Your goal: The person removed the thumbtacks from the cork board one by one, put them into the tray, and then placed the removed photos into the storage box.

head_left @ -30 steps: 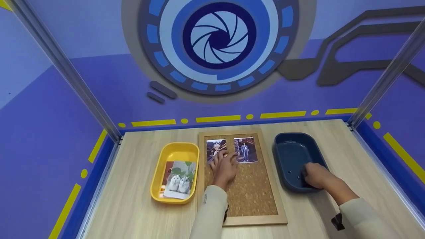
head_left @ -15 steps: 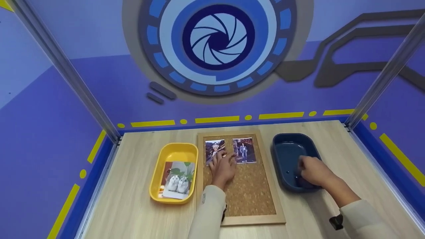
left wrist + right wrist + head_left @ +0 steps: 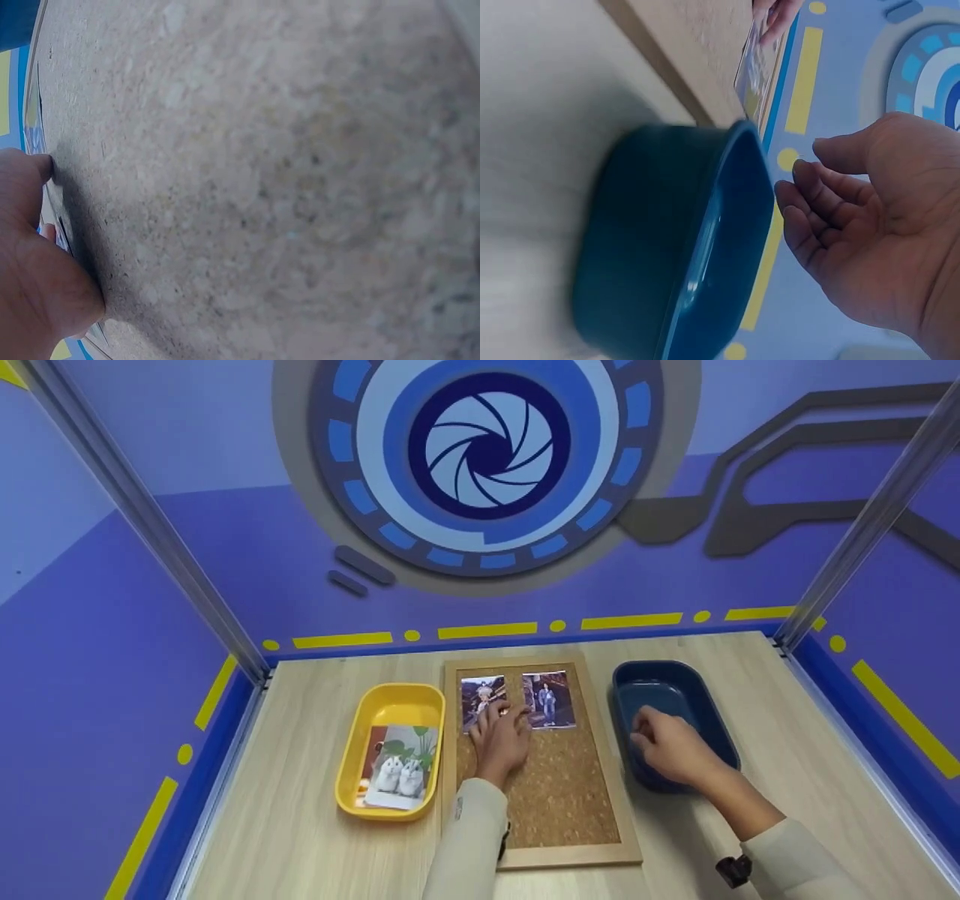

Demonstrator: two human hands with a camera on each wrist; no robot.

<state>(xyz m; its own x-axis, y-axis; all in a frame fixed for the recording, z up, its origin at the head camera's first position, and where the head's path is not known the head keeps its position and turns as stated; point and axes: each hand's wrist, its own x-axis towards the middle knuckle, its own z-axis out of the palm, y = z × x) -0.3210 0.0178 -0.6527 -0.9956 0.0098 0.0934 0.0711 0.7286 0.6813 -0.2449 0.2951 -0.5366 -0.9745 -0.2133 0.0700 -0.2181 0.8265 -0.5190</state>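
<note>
My left hand rests on the cork board, its fingertips on the lower part of the left photo. To the right of that hand, a second photo of a standing person lies on the cork. My right hand is raised over the left side of a dark blue tray. In the right wrist view its thumb and index fingertips come close together, with a faint, tiny pin-like thing at them, too small to make out well. The left wrist view shows mostly blurred cork.
A yellow tray stands left of the board, holding a photo of two white hamsters on top of other pictures. Everything stands on a light wooden table. A patterned purple wall closes off the back.
My right hand has come up from inside the dark blue tray and shifted left toward the board. The left hand stays on the left photo.
</note>
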